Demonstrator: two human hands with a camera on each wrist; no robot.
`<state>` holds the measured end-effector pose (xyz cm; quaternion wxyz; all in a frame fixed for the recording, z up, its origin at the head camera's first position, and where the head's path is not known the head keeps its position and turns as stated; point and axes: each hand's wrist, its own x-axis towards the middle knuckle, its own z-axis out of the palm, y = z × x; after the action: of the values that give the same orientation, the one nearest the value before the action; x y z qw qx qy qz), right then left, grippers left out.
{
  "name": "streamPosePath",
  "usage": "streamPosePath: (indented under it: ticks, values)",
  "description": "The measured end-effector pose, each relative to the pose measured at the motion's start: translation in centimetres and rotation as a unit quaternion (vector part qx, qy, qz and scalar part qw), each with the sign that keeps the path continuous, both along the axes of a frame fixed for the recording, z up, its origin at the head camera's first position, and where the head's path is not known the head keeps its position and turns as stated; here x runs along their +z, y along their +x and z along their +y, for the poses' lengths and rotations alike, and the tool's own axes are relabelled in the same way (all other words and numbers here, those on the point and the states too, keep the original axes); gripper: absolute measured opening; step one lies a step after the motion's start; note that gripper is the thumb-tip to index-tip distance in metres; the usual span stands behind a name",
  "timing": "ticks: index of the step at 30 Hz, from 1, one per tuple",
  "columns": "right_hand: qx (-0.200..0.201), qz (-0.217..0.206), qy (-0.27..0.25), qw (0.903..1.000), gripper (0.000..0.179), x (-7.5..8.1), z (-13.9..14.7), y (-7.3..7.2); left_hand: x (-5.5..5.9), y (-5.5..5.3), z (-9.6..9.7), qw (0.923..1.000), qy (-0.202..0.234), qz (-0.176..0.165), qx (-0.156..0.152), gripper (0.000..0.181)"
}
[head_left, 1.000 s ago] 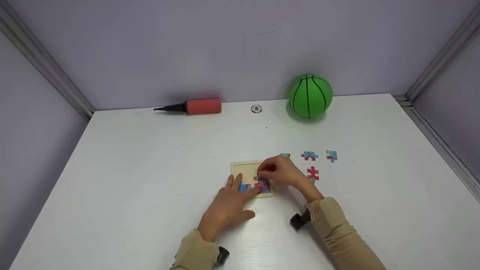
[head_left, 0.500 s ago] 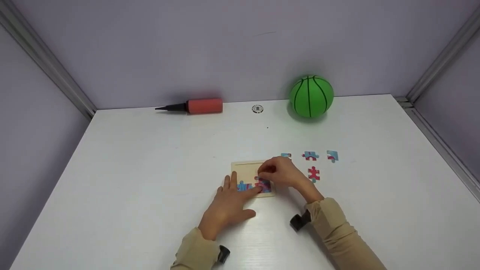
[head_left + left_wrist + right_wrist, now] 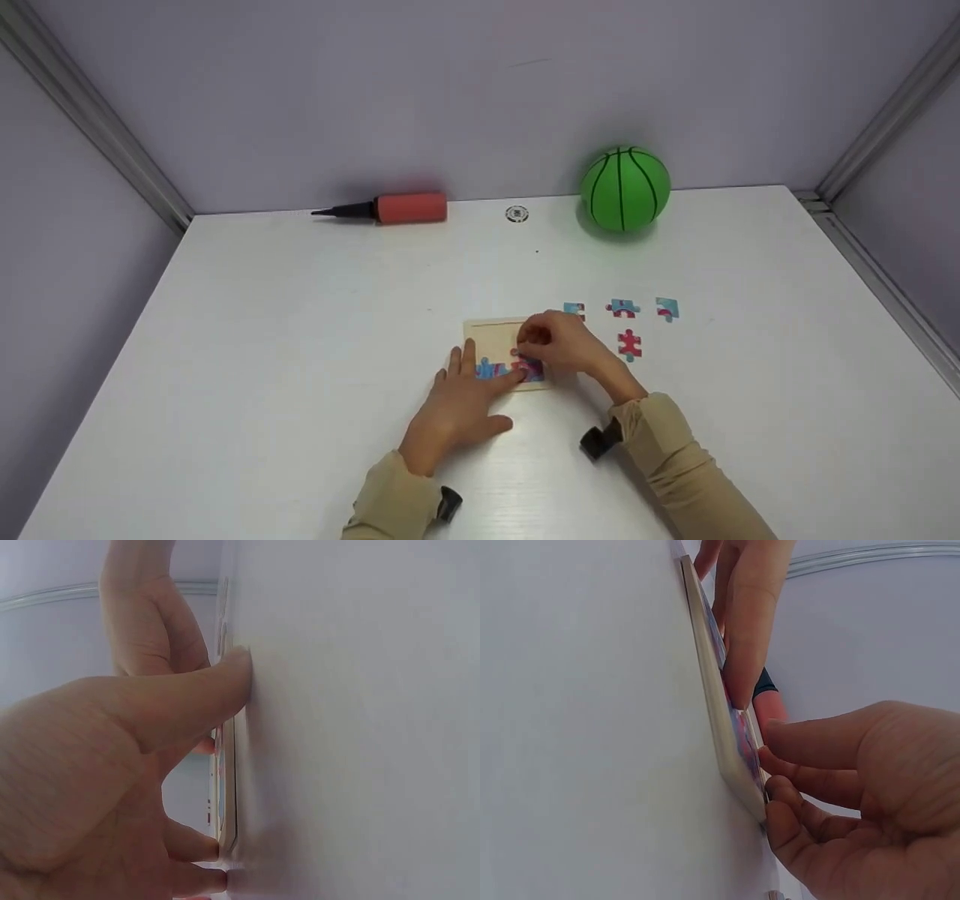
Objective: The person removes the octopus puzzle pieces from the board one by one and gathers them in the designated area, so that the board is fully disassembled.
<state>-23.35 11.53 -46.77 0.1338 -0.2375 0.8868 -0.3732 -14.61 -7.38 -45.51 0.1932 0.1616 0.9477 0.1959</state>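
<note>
A shallow square tray of pale wood (image 3: 491,341) is set flat on a white tabletop (image 3: 300,420), below and between the fingers of both hands. The fingers of the left hand (image 3: 459,409) are straight and spread apart. Its index fingertip is rested on flat blue-and-red jigsaw pieces (image 3: 489,370) laid along the tray's near side, and its middle finger is placed over the left rim. The left thumb is held well apart from the index finger, clear of the tray.

The fingers of the right hand (image 3: 561,343) are curled at the tray's right side, with the thumb and index fingertips brought near each other; whether a piece is pinched between them cannot be told.

Just beyond the right knuckles, a blue jigsaw piece with a red patch (image 3: 574,308) is partly covered by the hand. Farther to the right of those fingers, a blue-and-red tabbed piece (image 3: 622,308), a blue corner piece (image 3: 667,307) and a red piece with a blue-green tab (image 3: 629,343) are laid apart. Well beyond the fingertips, a red-and-black hand pump (image 3: 411,208) and a green ball with black lines (image 3: 625,189) are seen near the back wall.
</note>
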Motion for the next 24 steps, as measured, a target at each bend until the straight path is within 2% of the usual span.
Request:
streamPosePath:
  ticks: [14, 24]
  values:
    - [-0.003, 0.014, 0.000, 0.9999, 0.007, 0.15, 0.01, 0.00, 0.31, 0.03, 0.15, 1.0000, -0.009, 0.000, 0.004, 0.060]
    - [0.005, -0.017, -0.037, 0.9992, 0.006, 0.59, 0.39, 0.14, 0.43, 0.15, 0.08, 1.0000, -0.001, -0.007, 0.005, 0.060]
